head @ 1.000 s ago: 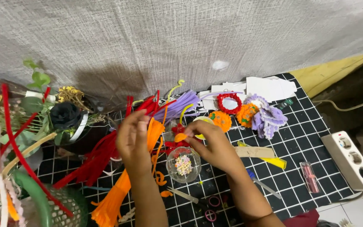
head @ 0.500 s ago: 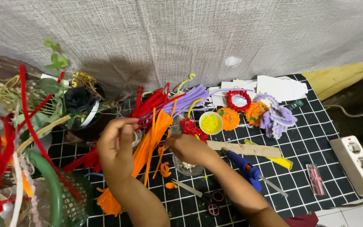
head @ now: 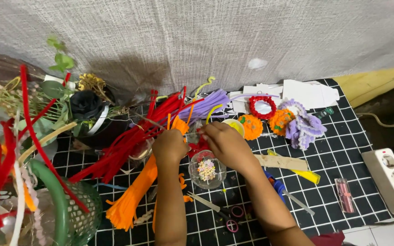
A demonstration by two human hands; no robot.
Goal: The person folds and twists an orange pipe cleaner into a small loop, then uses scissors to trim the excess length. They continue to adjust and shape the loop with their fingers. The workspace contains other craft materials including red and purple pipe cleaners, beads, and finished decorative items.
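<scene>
Seen from above: two bare hands close together over a black bench with a white grid. Left hand curled shut, fingertips pinching at the upper end of an orange bundle of pipe cleaners that runs down and left across the bench; exactly which strand is gripped cannot be told. Right hand just beside it, fingers bent together over a small red fuzzy piece between the two hands; whether clamped on it cannot be told. Directly below the hands, a clear round cup holding tiny pale beads. Fanned out to the upper left, long red pipe cleaners; above the hands, a lilac bundle. To the right, a red fuzzy ring, two orange pom-pom shapes, a lilac fuzzy flower, white paper pieces. Small scissors near the forearms. At far right, a white power strip. At far left, a green mesh basket and a black rose among greenery.
</scene>
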